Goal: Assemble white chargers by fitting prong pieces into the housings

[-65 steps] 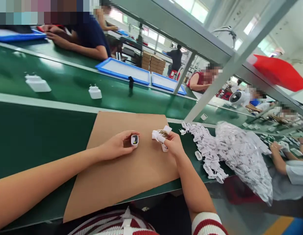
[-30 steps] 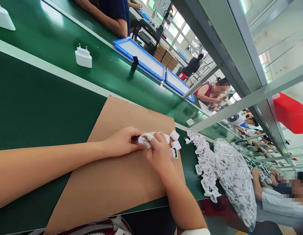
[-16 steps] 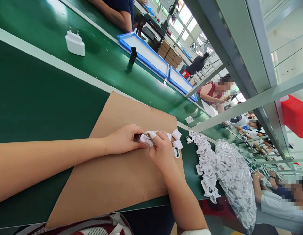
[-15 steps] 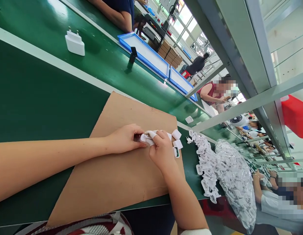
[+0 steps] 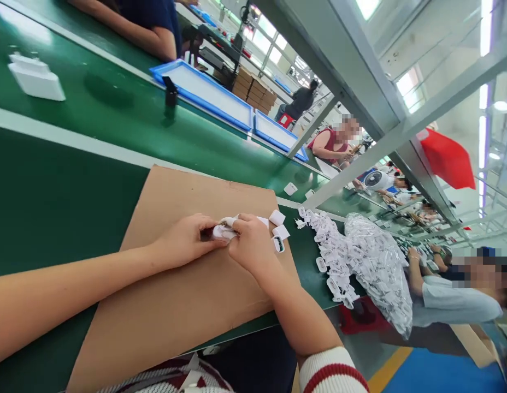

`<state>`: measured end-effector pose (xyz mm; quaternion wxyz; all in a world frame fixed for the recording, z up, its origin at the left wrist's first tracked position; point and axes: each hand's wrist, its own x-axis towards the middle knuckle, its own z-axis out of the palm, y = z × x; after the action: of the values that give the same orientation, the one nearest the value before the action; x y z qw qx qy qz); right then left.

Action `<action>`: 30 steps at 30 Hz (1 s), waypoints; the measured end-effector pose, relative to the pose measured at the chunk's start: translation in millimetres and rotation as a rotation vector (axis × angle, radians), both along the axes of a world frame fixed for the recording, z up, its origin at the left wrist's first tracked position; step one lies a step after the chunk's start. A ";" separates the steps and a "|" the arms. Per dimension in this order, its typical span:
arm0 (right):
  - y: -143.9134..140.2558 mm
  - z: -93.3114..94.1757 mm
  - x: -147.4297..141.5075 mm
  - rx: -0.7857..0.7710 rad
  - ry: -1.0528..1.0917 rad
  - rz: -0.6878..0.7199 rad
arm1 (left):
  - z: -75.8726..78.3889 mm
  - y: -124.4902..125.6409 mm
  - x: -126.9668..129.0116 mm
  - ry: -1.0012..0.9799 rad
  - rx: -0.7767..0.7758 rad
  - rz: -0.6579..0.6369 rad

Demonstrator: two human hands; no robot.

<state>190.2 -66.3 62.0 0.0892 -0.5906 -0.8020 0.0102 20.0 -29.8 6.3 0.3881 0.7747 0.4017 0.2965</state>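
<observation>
Both my hands meet over a brown cardboard sheet [image 5: 183, 305] on the green bench. My left hand [image 5: 183, 240] pinches a small white charger shell [image 5: 221, 231], mostly hidden by fingers. My right hand [image 5: 249, 246], with white finger cots on its fingertips, presses on the same shell from the right. Also held in my right hand are several small white plastic parts [image 5: 278, 232], fanned out past its knuckles. One of them shows a dark inside.
A heap of white plastic parts [image 5: 327, 245] and a clear bag full of them [image 5: 376, 267] lie right of the cardboard. White chargers [image 5: 34, 79] ride the green conveyor behind, with blue trays [image 5: 204, 93] beyond. Other people sit across and to the right. A metal frame post [image 5: 384, 144] slants overhead.
My hands, apart 2.2 s ago with the shell in the left and parts in the right, have come together on the shell. The view has swung; the white charger on the conveyor sits further left.
</observation>
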 end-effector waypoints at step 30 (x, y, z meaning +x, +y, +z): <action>51.1 -33.1 174.6 0.226 1.396 -0.738 | 42.2 186.2 133.5 0.297 0.432 0.507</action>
<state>364.8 -15.1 28.9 0.6280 -0.6626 -0.3095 0.2662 153.4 156.4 48.5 0.0671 0.7491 0.5613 0.3455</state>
